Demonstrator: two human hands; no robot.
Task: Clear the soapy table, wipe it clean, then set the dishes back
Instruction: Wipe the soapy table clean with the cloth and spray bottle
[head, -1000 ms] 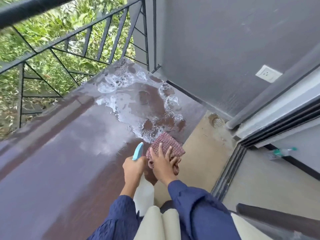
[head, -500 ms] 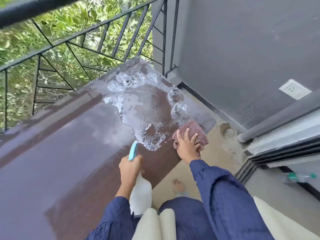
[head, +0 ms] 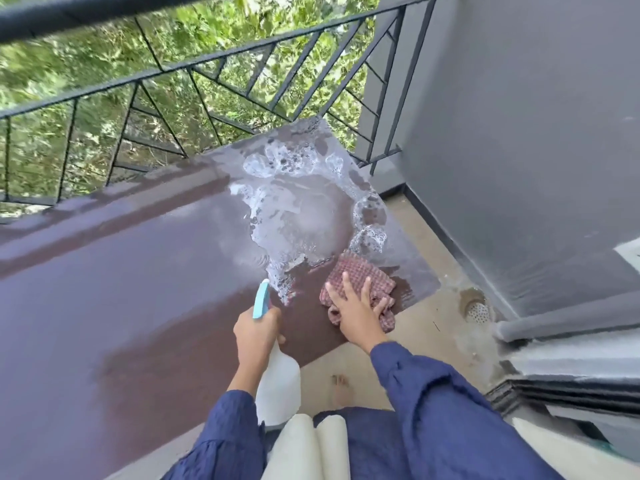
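Table (head: 121,271), brown and wet: foam (head: 301,209) is spread over the far right corner, next to the railing (head: 207,71). A checked cloth (head: 360,275) is laid on the table near its right edge, just beside the foam's near fringe. The cloth is pressed flat by the right hand (head: 356,313), fingers spread and nearly straight, nothing gripped. A spray bottle (head: 278,386) is held at the neck by the left hand (head: 254,334), fingers curled round it, at the table's near edge.
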